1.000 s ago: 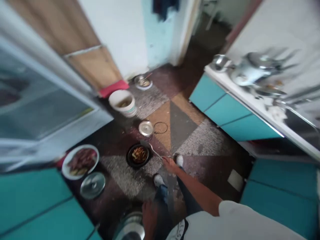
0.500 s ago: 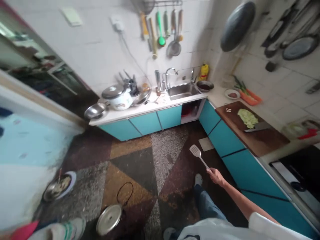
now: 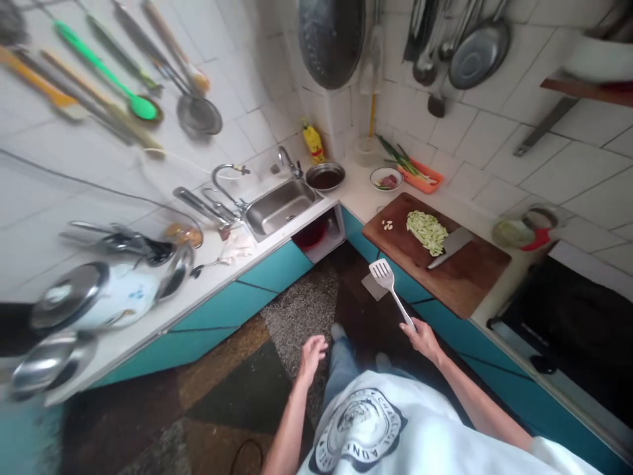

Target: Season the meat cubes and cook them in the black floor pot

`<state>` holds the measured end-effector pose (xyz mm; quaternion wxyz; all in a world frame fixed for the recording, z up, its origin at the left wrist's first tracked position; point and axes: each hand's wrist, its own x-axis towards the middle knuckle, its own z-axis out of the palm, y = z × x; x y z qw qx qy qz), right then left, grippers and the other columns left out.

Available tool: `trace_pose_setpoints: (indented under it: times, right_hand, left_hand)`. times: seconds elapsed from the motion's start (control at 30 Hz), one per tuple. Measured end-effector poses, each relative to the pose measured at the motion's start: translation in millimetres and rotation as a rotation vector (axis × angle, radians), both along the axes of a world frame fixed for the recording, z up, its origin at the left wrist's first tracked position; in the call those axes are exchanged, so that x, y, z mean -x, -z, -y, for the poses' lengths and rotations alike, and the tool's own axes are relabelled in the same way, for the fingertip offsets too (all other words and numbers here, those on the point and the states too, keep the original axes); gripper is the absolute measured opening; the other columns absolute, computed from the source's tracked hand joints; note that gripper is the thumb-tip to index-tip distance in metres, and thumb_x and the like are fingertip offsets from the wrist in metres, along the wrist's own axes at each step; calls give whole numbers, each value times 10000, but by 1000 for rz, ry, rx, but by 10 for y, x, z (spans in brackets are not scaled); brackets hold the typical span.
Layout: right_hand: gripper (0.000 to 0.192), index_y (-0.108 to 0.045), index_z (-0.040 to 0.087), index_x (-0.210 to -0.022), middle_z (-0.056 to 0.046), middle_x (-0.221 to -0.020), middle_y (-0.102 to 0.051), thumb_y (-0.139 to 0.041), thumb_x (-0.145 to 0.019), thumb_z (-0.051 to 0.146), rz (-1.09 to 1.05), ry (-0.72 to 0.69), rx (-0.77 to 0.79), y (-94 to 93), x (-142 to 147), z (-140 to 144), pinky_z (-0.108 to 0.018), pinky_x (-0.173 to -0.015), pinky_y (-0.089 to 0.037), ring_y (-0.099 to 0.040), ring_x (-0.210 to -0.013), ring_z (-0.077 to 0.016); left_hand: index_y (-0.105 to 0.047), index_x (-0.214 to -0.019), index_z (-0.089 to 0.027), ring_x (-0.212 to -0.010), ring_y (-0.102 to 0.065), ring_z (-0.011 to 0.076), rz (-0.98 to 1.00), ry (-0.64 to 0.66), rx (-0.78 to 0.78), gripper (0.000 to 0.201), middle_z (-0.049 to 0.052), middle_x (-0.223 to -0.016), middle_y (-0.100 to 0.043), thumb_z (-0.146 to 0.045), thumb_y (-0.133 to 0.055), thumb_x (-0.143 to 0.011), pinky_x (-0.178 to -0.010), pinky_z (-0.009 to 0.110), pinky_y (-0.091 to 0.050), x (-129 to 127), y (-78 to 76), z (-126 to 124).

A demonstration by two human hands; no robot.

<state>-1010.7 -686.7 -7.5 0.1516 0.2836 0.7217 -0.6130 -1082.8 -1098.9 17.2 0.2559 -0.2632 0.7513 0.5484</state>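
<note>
My right hand (image 3: 424,338) grips the handle of a slotted metal spatula (image 3: 384,276), its blade up and away from me over the floor before the cabinets. My left hand (image 3: 311,358) is raised in front of my body, fingers loosely bent and apart, with nothing in it. Closest to the spatula is a wooden cutting board (image 3: 462,290) on the right counter. Chopped pale green vegetable (image 3: 426,231) lies on it beside a cleaver (image 3: 452,245). A few small white pieces (image 3: 387,225), perhaps garlic, sit near its left end.
A black stove (image 3: 568,316) is on my right. Ahead are a sink (image 3: 281,210), a pan of dark liquid (image 3: 325,177), a plate of meat (image 3: 386,179) and an orange basket (image 3: 422,177) with scallions. A white pot (image 3: 126,297) stands left; utensils hang on the walls.
My view has turned right and come nearer the counters. My left hand has come into view. The spatula stays in my right hand; the lidded pot on the floor has left the picture.
</note>
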Motion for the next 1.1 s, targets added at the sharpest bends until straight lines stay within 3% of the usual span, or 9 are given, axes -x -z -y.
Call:
trace_pose_setpoints:
  times: [0.07, 0.2, 0.4, 0.5, 0.6, 0.67, 0.77, 0.97, 1.1]
  right_hand:
    - [617, -488, 264, -806, 58, -588, -486, -666, -864, 852, -7, 52, -50, 55, 212, -111, -261, -485, -360, -445, -493, -126]
    - [618, -521, 244, -707, 18, -598, -514, -597, -924, 817, -8, 121, -361, 67, 802, -295, -285, -577, -358, -453, -583, -147]
    - [713, -713, 190, -849, -68, -694, -663, -430, -934, 838, 32, 230, -591, -7, 2308, -556, -328, -656, -404, -588, -694, -229]
    - [794, -753, 161, -956, -96, -735, -701, -414, -919, 878, 44, 276, -624, 18, 2933, -709, -334, -673, -425, -611, -714, -243]
    - [775, -767, 162, -1003, -78, -722, -693, -448, -959, 867, 50, 253, -627, -12, 3247, -746, -327, -660, -414, -570, -663, -215]
    - [731, -778, 172, -1109, -62, -738, -700, -480, -994, 829, 37, 212, -615, -88, 3336, -690, -323, -667, -422, -585, -658, -214]
    - [689, -773, 193, -1177, -66, -752, -711, -478, -1022, 796, -3, 109, -574, -233, 3414, -522, -333, -688, -456, -645, -687, -244]
    - [647, -738, 274, -996, -129, -744, -741, -441, -989, 849, -50, -203, -462, -216, 3491, -193, -403, -671, -528, -714, -670, -327]
    - [598, -728, 382, -1039, -108, -724, -757, -407, -940, 876, -60, -499, -369, 58, 3457, -125, -480, -660, -584, -783, -686, -406]
  left_hand:
    - [-753, -1158, -166, -1129, -851, 335, -17, 82, -2, 614, 216, -1259, -830, -679, -786, -823, -851, 389, -668, 787, 72, -133]
    - [-745, -1132, -141, -1063, -851, 307, -52, 195, 27, 501, 200, -1219, -831, -575, -781, -883, -794, 345, -648, 2456, 188, -319]
    - [-680, -1133, -56, -1010, -836, 226, -141, 377, 85, 348, 231, -1209, -833, -381, -564, -1094, -880, 347, -637, 4981, 256, -898]
    - [-639, -1016, -46, -1009, -803, 157, -168, 409, 84, 414, 241, -1212, -834, -361, -417, -1165, -954, 324, -592, 5880, 263, -1224]
    - [-612, -940, -96, -982, -782, 112, -216, 389, 80, 416, 239, -1236, -831, -368, -389, -1162, -947, 287, -575, 6310, 252, -1462]
    - [-600, -912, -130, -1002, -783, 116, -188, 378, 59, 398, 226, -1254, -828, -350, -374, -1154, -929, 282, -575, 6300, 258, -1553]
    - [-601, -882, -153, -1041, -805, 170, -61, 368, 23, 367, 201, -1207, -829, -312, -383, -1130, -873, 298, -581, 5866, 312, -1551]
    - [-665, -880, -179, -735, -748, 217, 156, 156, 172, 152, 67, -781, -726, -311, -695, -949, -636, 282, -546, 4102, 427, -954]
    - [-578, -706, -203, -570, -653, 241, 200, -175, 305, 251, 23, -566, -540, -362, -751, -797, -513, 301, -456, 2772, 266, -399]
